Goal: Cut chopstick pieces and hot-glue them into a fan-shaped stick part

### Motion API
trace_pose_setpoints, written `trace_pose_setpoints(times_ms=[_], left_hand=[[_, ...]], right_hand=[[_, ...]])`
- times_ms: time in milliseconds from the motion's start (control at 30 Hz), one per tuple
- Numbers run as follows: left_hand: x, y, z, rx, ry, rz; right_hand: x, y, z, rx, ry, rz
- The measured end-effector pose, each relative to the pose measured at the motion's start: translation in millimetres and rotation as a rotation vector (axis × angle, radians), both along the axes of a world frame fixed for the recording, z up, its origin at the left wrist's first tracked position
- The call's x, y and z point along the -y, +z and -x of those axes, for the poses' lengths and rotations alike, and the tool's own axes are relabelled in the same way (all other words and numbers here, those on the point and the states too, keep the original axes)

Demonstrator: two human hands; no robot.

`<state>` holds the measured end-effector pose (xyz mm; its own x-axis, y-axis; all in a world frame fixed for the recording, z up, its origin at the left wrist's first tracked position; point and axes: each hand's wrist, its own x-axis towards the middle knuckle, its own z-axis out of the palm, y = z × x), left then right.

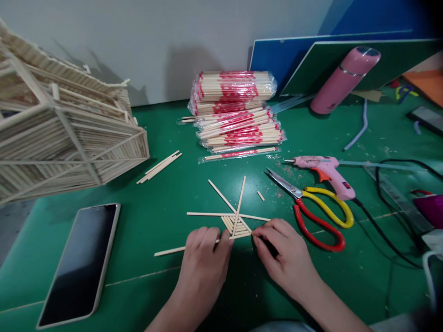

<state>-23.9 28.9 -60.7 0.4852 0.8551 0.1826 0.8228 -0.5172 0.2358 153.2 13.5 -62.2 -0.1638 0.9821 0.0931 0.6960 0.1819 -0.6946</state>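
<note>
A small star-shaped frame of crossed wooden chopsticks, with short pieces laid side by side inside one corner, lies flat in front of me. My left hand is closed round a long chopstick, which lies across the near edge of the frame and sticks out to the left. My right hand pinches with thumb and forefinger at the right end of that chopstick, by the frame's corner. A short cut-off piece lies beyond the right hand. Scissors with red and yellow handles lie to its right, blades pointing away left.
A pink glue gun with its cord lies beyond the scissors. Packs of wrapped chopsticks are stacked at the back, near a pink bottle. At left stand a large stick-built model, loose sticks and a phone.
</note>
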Motion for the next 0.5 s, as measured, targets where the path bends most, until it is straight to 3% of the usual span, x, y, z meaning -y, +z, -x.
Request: trace_pose_setpoints(times_ms=[500], left_hand=[[-0.2,1.0,-0.3,-0.018,-0.004,0.026]], right_hand=[[-0.7,0.3,0.1,0.009,-0.013,-0.016]])
